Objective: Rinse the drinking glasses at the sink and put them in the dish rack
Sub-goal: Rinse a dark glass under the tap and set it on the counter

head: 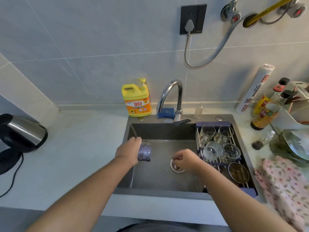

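My left hand (129,150) grips a clear drinking glass (144,153) tipped on its side over the left part of the dark sink (160,180). My right hand (187,160) hovers with curled fingers over the round metal drain (175,166); whether it pinches anything is hidden. The dish rack (199,148) spans the sink's right side and holds several clear glasses (213,150) plus a metal cup (238,172). The chrome faucet (173,97) stands at the back, with no water seen running.
A yellow detergent bottle (137,99) and a blue sponge (165,113) sit behind the sink. A kettle (21,131) stands on the left counter. Oil bottles (265,111), a foil roll (255,88), plates (296,146) and a floral cloth (284,186) crowd the right counter.
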